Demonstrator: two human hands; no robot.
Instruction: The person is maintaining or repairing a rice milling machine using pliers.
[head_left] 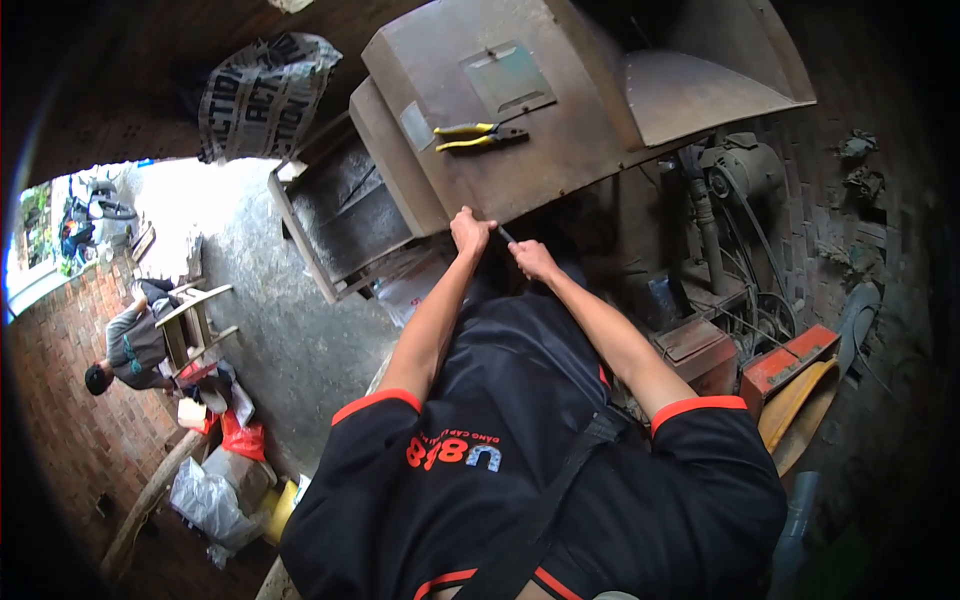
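Observation:
My left hand [470,232] is closed at the lower edge of a worn sheet-metal machine housing [500,180]. Whatever its fingers grip is too small to make out. Just to the right, my right hand [533,260] is wrapped round a thin dark rod-like tool [504,235], which points up toward the left hand. The tool's exact kind does not show, and its far end is lost near the left fingers. Above both hands, pliers with yellow handles [468,136] lie on the housing, below a greenish plate [508,78].
A belt-driven motor [742,165] stands to the right, with a red metal box [790,368] nearer me. At the left of the housing is a dark metal tray [350,215]. Farther left a person [138,345] sits by a wooden chair [195,325], near bags [215,495].

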